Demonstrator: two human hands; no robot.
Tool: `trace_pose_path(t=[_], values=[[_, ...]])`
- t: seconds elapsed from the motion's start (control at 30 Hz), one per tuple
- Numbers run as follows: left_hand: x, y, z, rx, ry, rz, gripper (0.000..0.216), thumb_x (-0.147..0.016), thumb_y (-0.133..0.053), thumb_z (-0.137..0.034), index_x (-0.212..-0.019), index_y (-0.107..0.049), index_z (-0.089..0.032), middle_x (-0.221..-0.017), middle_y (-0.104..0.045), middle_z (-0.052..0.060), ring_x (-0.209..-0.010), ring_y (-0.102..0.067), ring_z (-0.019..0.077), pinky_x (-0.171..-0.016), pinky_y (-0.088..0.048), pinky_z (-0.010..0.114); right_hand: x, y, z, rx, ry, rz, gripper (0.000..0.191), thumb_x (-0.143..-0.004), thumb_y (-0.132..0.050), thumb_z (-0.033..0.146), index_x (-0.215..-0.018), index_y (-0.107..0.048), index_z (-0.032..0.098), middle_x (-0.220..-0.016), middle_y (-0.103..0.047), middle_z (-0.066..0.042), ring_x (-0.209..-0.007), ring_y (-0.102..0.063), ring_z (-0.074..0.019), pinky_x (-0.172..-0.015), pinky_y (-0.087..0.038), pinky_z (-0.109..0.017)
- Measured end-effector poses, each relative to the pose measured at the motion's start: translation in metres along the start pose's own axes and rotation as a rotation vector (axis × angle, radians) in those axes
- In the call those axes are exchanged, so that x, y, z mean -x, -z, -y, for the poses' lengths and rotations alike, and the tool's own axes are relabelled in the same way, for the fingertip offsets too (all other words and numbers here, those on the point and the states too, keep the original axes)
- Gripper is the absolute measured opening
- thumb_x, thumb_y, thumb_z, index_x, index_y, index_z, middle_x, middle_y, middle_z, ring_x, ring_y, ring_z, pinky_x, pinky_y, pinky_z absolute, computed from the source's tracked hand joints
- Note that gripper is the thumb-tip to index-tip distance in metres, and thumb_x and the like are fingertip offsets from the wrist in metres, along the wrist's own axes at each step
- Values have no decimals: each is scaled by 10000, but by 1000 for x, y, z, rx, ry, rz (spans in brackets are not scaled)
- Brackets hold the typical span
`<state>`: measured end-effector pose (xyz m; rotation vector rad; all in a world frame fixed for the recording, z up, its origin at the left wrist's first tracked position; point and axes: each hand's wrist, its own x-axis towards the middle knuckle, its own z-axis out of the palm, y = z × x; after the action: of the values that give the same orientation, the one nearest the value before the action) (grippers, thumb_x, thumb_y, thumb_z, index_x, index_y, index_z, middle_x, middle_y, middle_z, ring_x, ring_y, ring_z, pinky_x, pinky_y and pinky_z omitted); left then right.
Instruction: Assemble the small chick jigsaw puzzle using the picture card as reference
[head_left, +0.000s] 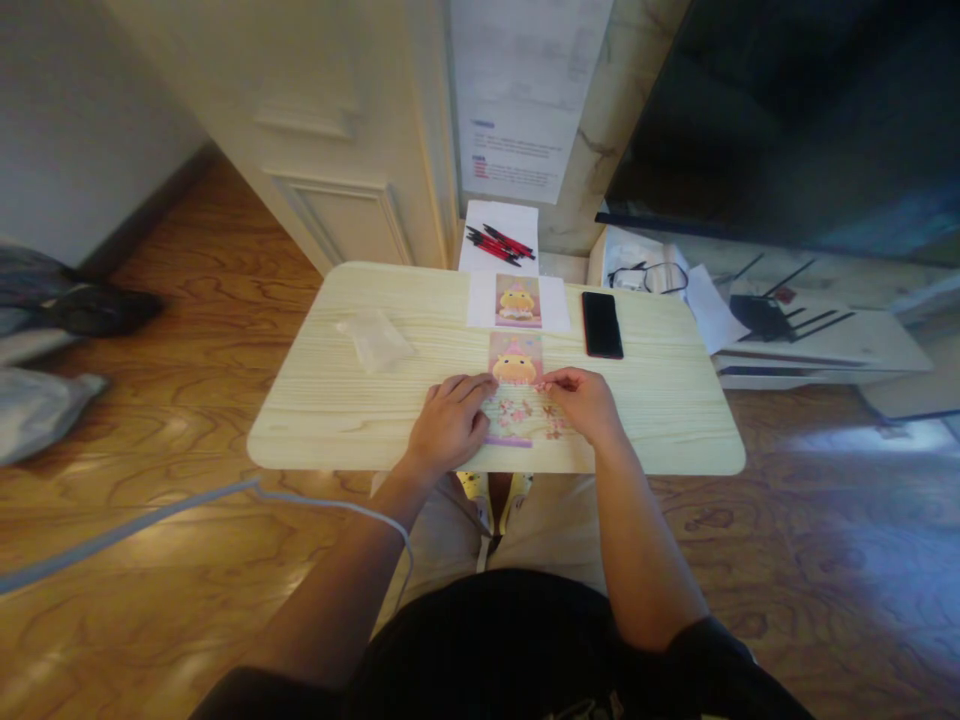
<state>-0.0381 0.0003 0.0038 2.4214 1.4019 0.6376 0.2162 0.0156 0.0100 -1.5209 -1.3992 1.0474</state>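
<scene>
A partly assembled jigsaw puzzle (515, 358) with a yellow cartoon figure in a pink hat lies on the table before me. Its upper part is joined, and a purple strip (510, 441) forms the bottom edge. Loose puzzle pieces (514, 411) are scattered between the two, with more at the right by my wrist. My left hand (452, 418) rests flat along the puzzle's left side, fingers stretched out to its edge. At the right edge, my right hand (579, 397) pinches a small pinkish puzzle piece (545, 384) against the joined part. Just beyond lies a reference picture (517, 300) of the same figure.
A crumpled clear plastic bag (375, 340) lies on the table's left part. To the right is a black phone (602, 325). Behind the table are red and black pens (501, 245) on white paper, eyeglasses (660, 277) and a router (761, 317). A grey cable (322, 503) crosses my left forearm.
</scene>
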Motion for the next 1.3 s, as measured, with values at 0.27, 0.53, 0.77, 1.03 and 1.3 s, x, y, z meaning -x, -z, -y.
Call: trace_pose_path(t=[0.27, 0.53, 0.77, 1.03, 1.3], values=[[0, -3, 2, -54, -26, 35, 569, -931, -534, -227, -1492, -585, -312, -1566, -576, 8, -1376, -519, 337, -1072, -424, 554, 2, -2, -6, 310, 32, -109, 120, -870, -671, 230, -943, -766, 233, -874, -801, -18, -804, -734, -186, -763, -544, -307], [0, -1, 0, -79, -7, 79, 546, -958, -500, -251, -1495, -588, -298, -1582, -559, -16, -1392, -501, 316, -1094, -409, 536, 6, -13, -1, 457, 101, -101, 128, -902, -654, 218, -956, -768, 244, -890, -778, -23, -802, -690, -189, -762, -516, -305], [0, -1, 0, -78, -7, 78, 549, -952, -502, -246, -1491, -594, -293, -1582, -557, -29, -1397, -497, 306, -1098, -411, 526, 6, -18, -5, 489, 174, -154, 127, -909, -636, 178, -957, -746, 223, -924, -724, -47, -839, -664, -200, -801, -528, -323], [-1, -1, 0, -75, -10, 79, 554, -950, -505, -240, -1495, -593, -290, -1579, -562, -15, -1390, -502, 312, -1091, -417, 536, 2, -10, -9, 455, 218, -116, 154, -903, -647, 137, -946, -772, 217, -977, -690, -51, -839, -663, -187, -817, -543, -327], [0, -1, 0, -73, -7, 80, 551, -953, -500, -242, -1494, -594, -284, -1578, -563, -16, -1388, -499, 310, -1091, -414, 536, -2, -9, -5, 454, 186, -106, 112, -889, -678, 158, -852, -762, 222, -928, -703, -33, -806, -653, -174, -821, -531, -318]])
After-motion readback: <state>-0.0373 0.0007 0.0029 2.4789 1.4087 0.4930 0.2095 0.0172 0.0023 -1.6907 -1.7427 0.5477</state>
